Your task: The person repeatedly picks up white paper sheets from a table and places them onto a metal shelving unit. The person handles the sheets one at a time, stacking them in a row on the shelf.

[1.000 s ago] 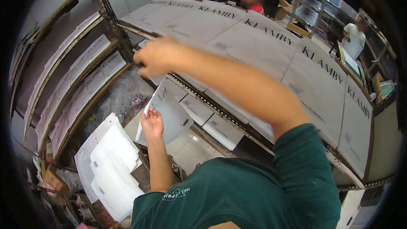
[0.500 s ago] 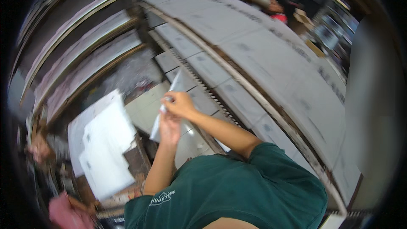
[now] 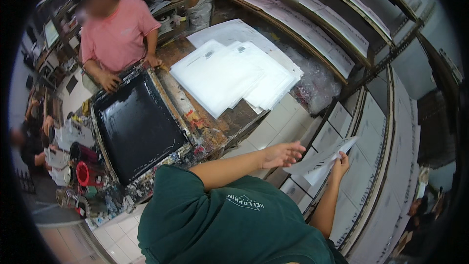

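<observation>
My right hand (image 3: 340, 165) pinches the edge of a thin white sheet (image 3: 320, 162) with dark print on it. The sheet hangs tilted over a rack, its far corner sticking up. My left hand (image 3: 283, 155) is just left of the sheet, fingers apart and stretched toward it, holding nothing. Overlapping stacks of flat white sheets (image 3: 215, 76) with small dark prints lie on the worktable (image 3: 215, 139), beyond my left forearm.
A screen-printing frame (image 3: 183, 129) with black ink lies at the left, a person in a pink shirt (image 3: 122, 34) touching its edge. Ink tubs (image 3: 88, 173) stand beside it. Racks of printed sheets (image 3: 361, 181) line the right; shelves (image 3: 312, 29) rise at the back.
My view has swung left, bringing the printing frame and the person in pink into full view. My left hand has come off the sheet; my right still holds it.
</observation>
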`<state>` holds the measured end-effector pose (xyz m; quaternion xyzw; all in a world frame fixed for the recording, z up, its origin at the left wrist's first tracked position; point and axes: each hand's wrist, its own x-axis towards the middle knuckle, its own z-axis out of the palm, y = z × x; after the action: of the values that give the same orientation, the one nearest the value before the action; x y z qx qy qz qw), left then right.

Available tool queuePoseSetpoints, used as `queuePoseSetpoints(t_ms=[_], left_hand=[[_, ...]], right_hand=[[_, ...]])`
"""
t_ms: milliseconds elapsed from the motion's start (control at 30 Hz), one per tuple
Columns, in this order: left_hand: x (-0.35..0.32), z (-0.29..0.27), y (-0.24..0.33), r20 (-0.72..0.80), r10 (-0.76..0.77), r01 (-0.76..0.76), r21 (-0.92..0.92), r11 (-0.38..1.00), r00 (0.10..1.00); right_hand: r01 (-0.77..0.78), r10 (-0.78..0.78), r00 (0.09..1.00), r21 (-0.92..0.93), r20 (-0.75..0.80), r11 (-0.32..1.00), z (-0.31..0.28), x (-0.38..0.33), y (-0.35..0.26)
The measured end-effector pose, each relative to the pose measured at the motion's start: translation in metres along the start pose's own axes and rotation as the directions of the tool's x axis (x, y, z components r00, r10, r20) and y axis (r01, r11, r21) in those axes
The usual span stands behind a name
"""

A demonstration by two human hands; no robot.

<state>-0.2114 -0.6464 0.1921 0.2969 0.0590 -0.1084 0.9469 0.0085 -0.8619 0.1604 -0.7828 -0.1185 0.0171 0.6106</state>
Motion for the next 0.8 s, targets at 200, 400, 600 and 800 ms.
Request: queuePoseSetpoints(t_ms=[200,400,600,800], left_hand=[[0.007,-0.070,0.002,-0.496,0.160,-0.269,-0.158,0.950,0.854],[-0.008,-0.074,0.002,-0.562,0.184,-0.328,-0.164,0.930,0.806],[-0.009,-0.075,0.002,-0.541,0.165,-0.310,-0.187,0.932,0.824],[0.030,-0.094,0.005,-0.513,0.065,-0.185,-0.185,0.965,0.856]], right_hand=[[0.132,-0.132,0.991,-0.035,0.007,0.991,0.019,0.031,0.022],[0.224,-0.219,0.973,-0.068,0.071,0.972,0.017,0.042,0.032],[0.180,-0.183,0.983,-0.209,0.003,0.961,0.011,0.028,0.024],[0.216,-0.285,0.955,-0.459,-0.085,0.862,-0.038,-0.014,0.000]])
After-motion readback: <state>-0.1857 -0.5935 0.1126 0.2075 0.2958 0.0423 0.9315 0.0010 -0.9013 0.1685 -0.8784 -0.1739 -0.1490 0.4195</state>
